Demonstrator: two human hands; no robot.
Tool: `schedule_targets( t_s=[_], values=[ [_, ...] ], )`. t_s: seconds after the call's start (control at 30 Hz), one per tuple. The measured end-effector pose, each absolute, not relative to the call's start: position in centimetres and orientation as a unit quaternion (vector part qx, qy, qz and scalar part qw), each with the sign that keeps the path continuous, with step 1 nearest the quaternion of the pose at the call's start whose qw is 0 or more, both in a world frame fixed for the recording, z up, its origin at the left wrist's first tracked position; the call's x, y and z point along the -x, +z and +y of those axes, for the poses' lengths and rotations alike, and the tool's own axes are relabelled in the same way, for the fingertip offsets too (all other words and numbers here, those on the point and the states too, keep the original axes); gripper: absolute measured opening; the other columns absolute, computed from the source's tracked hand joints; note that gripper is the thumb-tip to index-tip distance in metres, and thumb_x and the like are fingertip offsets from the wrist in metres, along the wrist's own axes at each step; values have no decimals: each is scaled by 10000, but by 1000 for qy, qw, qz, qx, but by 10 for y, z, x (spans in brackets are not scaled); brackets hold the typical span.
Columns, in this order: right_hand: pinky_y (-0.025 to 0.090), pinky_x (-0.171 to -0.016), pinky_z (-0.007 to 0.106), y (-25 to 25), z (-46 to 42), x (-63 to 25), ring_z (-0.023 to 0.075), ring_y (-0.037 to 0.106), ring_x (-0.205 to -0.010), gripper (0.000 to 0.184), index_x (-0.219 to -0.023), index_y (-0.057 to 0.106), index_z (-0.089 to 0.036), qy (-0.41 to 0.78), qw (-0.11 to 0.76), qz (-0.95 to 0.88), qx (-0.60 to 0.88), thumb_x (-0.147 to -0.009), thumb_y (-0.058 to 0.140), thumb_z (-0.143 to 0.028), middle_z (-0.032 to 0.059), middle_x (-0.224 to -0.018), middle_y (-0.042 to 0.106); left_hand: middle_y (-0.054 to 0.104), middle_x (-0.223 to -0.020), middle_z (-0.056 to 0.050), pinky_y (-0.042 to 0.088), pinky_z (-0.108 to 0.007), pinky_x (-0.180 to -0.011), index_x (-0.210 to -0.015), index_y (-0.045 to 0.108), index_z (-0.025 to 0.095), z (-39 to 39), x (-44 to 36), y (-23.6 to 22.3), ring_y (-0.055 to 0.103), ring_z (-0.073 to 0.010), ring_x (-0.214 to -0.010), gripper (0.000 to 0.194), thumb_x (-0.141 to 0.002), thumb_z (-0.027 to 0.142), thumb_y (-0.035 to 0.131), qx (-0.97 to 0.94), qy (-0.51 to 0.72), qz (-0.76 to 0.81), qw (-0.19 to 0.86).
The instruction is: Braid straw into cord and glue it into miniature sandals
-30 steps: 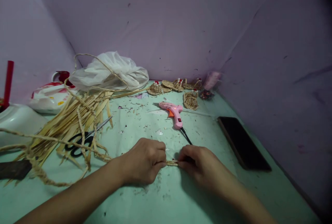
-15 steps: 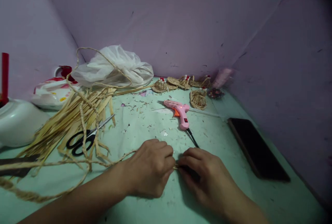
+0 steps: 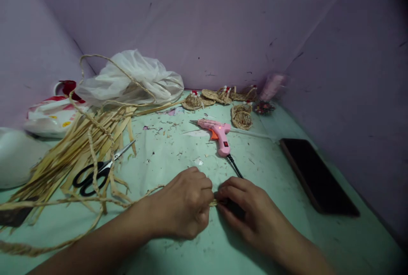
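My left hand (image 3: 188, 202) is closed in a pinch on a braided straw cord (image 3: 213, 203), whose short woven bit shows between my two hands. Facing it, my right hand (image 3: 247, 211) grips the other side of that bit between thumb and fingers. Most of the held part is hidden by my fingers. From behind my left wrist the cord (image 3: 156, 189) runs off to the left. Just beyond my hands a pink glue gun (image 3: 219, 132) lies on its side, its small orange light lit and its nozzle pointing left.
Black-handled scissors (image 3: 92, 177) lie among loose straw strips (image 3: 63, 160) at left. Behind them sits a white plastic bag (image 3: 134, 79). Several woven straw pieces (image 3: 241, 116) with beads line the back wall. A dark phone (image 3: 318, 177) lies at right on the green tabletop (image 3: 165, 147).
The view has shifted slightly, so the things on the left sit further left. My hands stay close together on the cord, with slightly more of it showing between them.
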State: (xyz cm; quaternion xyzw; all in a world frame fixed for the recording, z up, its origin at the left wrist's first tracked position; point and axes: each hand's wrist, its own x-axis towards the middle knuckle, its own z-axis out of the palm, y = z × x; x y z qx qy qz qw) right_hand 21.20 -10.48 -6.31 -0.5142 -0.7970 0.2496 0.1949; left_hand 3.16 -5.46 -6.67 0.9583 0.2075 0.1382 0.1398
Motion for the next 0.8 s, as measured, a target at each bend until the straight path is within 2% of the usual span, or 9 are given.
schedule_targets(
  t_s=[0.33,0.47,0.53,0.63,0.73,0.8],
  values=[
    [443,-666,318,-67,-106,-218,181,549,-742,174,-855,643,-152,195,219,-829,476,-779,487,-139,75,-815,616,510,-589,-22,390,-298,-667,-570,523,150,-52,-33,-71,435,-138,-600,120,-654,85,468,-963,170,171,118],
    [429,-671,315,-68,-104,-219,181,550,-747,166,-862,642,-163,205,229,-820,482,-774,503,-138,69,-820,626,533,-595,-24,388,-297,-655,-578,538,144,-55,-33,-72,447,-139,-603,103,-630,83,473,-954,186,187,143],
    [419,-681,311,-64,-105,-220,182,551,-766,163,-890,638,-184,233,223,-812,487,-767,533,-158,57,-839,631,549,-593,-18,384,-289,-639,-581,553,143,-56,-32,-69,457,-135,-599,93,-610,88,485,-936,199,218,191],
    [406,-669,294,-58,-109,-220,174,552,-748,159,-901,643,-187,287,243,-789,486,-784,537,-203,46,-804,639,558,-586,-1,377,-253,-585,-596,588,146,-54,-30,-57,472,-120,-580,99,-598,103,499,-872,183,308,334],
    [367,-532,239,-56,-110,-218,126,502,-576,193,-759,637,-152,418,286,-674,538,-796,536,-312,16,-626,592,505,-544,16,330,-219,-497,-615,602,137,-49,-26,-41,435,-97,-529,159,-702,194,481,-774,146,377,487],
    [283,-429,208,-57,-108,-217,79,397,-449,288,-634,585,-145,517,292,-574,564,-765,559,-399,-24,-508,505,474,-540,22,310,-213,-484,-642,606,127,-45,-23,-34,406,-89,-522,257,-771,284,449,-735,150,382,540]
  ],
)
